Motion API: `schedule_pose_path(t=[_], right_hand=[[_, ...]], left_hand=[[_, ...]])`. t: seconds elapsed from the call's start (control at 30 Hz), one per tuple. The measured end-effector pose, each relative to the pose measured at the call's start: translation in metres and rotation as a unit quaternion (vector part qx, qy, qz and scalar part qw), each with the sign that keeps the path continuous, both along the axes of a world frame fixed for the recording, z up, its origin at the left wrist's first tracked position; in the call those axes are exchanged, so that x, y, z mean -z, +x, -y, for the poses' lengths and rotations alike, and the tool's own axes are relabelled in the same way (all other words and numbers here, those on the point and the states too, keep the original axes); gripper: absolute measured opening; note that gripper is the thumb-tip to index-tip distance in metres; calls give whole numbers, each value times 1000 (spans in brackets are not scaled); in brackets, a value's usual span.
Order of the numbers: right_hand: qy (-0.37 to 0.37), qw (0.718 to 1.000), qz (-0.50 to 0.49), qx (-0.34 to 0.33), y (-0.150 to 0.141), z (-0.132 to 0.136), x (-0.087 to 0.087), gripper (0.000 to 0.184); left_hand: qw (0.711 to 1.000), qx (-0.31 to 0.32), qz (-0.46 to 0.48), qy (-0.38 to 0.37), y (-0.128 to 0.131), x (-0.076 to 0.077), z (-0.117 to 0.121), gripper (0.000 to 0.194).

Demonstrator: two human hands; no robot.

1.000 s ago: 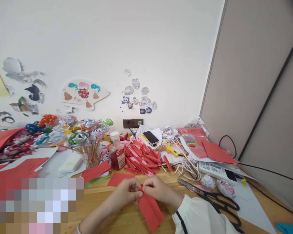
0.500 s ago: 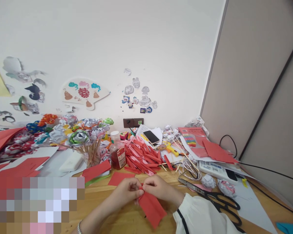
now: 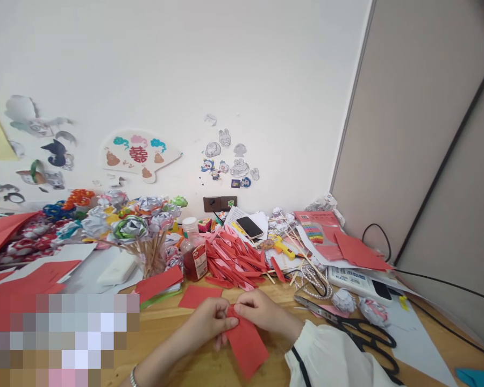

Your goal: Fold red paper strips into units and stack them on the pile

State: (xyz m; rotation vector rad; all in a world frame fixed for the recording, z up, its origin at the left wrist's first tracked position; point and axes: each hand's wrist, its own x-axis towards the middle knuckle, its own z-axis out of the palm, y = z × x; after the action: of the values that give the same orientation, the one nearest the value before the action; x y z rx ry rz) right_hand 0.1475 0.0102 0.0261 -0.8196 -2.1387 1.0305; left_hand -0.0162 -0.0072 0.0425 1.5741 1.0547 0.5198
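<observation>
A rectangular sheet of red paper [image 3: 248, 346] hangs toward me from between my two hands, just above the wooden table [image 3: 177, 371]. My left hand [image 3: 214, 322] pinches its far left edge between thumb and fingers. On the far right edge, my right hand [image 3: 253, 312] grips the paper with its thumb on top; some of its fingers are hidden. Another red paper piece [image 3: 199, 296] lies flat on the table just beyond my left hand. Past both hands sits a pile of folded red paper strips [image 3: 236, 258].
Large black-handled scissors [image 3: 358, 328] lie right of my right sleeve, near crumpled paper balls [image 3: 343, 300]. Behind are a bottle [image 3: 194, 255], a yellow glue gun [image 3: 282, 246], a phone [image 3: 250, 227] and paper flowers [image 3: 131, 228] on sticks. A blurred patch covers the lower left.
The red paper's lower end has swung slightly to the left, and the sheet looks flatter at the top. My fingers have shifted a little along its far edge.
</observation>
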Motion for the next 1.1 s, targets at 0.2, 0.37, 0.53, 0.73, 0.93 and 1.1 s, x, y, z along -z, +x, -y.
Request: schedule_pose_path(t=[0.2, 0.37, 0.53, 0.73, 0.93, 1.1], right_hand=[[-5, 1000, -18, -8, 2, -3, 3, 29], [3, 1000, -24, 2, 4, -3, 2, 30], [6, 999, -33, 25, 2, -4, 1, 32], [-33, 997, -62, 38, 5, -9, 2, 36], [-89, 993, -51, 60, 9, -18, 11, 33], [-34, 992, -17, 117, 14, -23, 12, 18]], left_hand=[[999, -14, 7, 39, -2, -1, -1, 42], [997, -59, -6, 54, -1, 4, -4, 42], [995, -74, 9, 63, 1, 8, -6, 41], [980, -148, 71, 108, -6, 5, -14, 43], [974, -186, 82, 100, -9, 2, -21, 41], [983, -118, -57, 133, -8, 1, -12, 24]])
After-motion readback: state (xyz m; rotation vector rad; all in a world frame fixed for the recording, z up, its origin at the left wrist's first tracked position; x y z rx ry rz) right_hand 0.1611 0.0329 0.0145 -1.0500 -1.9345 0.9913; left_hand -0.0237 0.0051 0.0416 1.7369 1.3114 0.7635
